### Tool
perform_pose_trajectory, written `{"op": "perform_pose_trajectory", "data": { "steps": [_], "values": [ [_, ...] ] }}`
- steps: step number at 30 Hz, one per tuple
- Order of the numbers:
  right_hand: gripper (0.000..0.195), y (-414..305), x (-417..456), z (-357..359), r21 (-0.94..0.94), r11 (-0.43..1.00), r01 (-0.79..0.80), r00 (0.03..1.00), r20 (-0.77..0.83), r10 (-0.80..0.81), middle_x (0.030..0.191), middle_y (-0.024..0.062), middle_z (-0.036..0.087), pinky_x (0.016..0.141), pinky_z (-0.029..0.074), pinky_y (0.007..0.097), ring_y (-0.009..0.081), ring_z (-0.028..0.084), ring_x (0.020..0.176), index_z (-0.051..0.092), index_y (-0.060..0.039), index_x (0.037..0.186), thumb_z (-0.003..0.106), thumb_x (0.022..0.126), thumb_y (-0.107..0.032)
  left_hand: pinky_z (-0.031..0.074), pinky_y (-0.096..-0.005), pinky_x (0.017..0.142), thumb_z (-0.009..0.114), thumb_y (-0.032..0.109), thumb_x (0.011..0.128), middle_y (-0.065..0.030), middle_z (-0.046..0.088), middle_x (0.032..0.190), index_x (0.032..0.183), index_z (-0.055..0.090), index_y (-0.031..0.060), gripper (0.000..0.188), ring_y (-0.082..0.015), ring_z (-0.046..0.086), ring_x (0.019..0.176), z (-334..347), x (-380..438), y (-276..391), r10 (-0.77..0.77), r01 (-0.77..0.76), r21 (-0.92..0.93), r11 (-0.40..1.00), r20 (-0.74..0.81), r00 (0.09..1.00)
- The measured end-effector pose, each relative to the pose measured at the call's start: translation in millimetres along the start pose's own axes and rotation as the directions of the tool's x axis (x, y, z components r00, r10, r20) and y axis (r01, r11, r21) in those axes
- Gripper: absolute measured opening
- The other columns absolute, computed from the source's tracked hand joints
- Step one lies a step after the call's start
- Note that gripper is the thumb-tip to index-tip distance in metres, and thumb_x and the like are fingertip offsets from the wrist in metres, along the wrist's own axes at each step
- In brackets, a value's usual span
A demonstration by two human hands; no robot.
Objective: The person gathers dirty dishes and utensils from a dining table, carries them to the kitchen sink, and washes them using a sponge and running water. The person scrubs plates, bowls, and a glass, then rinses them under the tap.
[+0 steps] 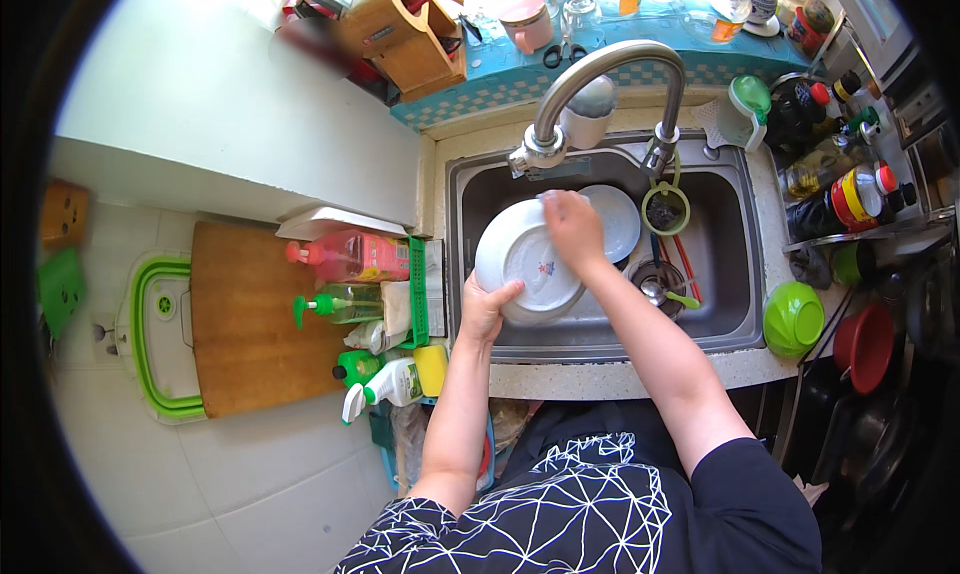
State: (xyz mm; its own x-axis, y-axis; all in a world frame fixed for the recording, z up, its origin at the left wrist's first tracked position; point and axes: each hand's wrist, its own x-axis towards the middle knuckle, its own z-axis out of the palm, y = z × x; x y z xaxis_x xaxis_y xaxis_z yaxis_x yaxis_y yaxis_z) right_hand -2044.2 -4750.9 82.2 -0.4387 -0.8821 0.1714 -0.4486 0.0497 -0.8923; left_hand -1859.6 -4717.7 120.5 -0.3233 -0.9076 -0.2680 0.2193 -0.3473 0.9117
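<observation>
A white plate [525, 266] is held tilted over the sink [487, 345], its underside with a small printed mark facing me. My left hand [484, 308] grips its near-left rim, thumb lying on the underside. Across the far-right part of the plate lies my right hand [574, 233], fingers curled at the rim. Something pale shows at those fingertips, too blurred to name. Behind this hand, another white dish [613, 218] rests in the sink. A small metal bowl [649, 281], a green-handled spoon [681, 299] and red chopsticks [688, 268] lie to the right.
A curved metal faucet [615, 53] arches over the sink's far side. From it hangs a green strainer [665, 208]. At left stand a green basket [418, 293], pump bottles [360, 255], a spray bottle [397, 383] and a yellow sponge [430, 371]. A green bowl [793, 319] sits right.
</observation>
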Motion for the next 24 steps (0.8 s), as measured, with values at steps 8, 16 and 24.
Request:
{"op": "perform_pose_trajectory", "data": {
  "steps": [8, 16, 24],
  "values": [
    [0.028, 0, -23, 19, 0.065, 0.998, 0.024, 0.986, -0.166, -0.013, 0.100, 0.0108, 0.066, 0.084, 0.046, 0.0464, 0.0342, 0.061, 0.094, 0.067, -0.0099, 0.101, 0.050, 0.091, -0.030, 0.050, -0.0313, 0.088, 0.077, -0.004, 0.068, -0.0075, 0.066, 0.107, 0.115, 0.058, -0.0005, 0.051, -0.0164, 0.063, 0.096, 22, -13, -31, 0.114, -0.112, 0.022, 0.993, -0.187, 0.976],
    [0.036, 89, -72, 42, 0.676, -0.282, -0.681, 0.400, 0.666, 0.630, 0.080, 0.0042, 0.062, 0.058, 0.047, 0.0369, 0.0203, 0.058, 0.066, 0.063, -0.0077, 0.094, 0.045, 0.095, -0.039, 0.047, -0.0332, 0.091, 0.073, -0.003, 0.070, -0.0074, 0.063, 0.111, 0.118, 0.056, 0.0005, 0.050, -0.0179, 0.061, 0.100, 42, 14, -48, 0.158, -0.132, 0.104, 0.986, -0.300, 0.941],
    [0.035, 165, -111, 30, 0.619, -0.085, -0.781, 0.306, 0.497, 0.812, 0.060, -0.0036, 0.038, 0.040, 0.029, 0.0240, 0.0080, 0.032, 0.045, 0.055, -0.0072, 0.082, 0.046, 0.096, -0.038, 0.051, -0.0326, 0.078, 0.073, 0.006, 0.071, -0.0093, 0.067, 0.091, 0.105, 0.062, -0.0019, 0.037, -0.0180, 0.064, 0.084, 39, 97, -88, 0.219, -0.075, 0.519, 0.851, -0.222, 0.950]
  ]
}}
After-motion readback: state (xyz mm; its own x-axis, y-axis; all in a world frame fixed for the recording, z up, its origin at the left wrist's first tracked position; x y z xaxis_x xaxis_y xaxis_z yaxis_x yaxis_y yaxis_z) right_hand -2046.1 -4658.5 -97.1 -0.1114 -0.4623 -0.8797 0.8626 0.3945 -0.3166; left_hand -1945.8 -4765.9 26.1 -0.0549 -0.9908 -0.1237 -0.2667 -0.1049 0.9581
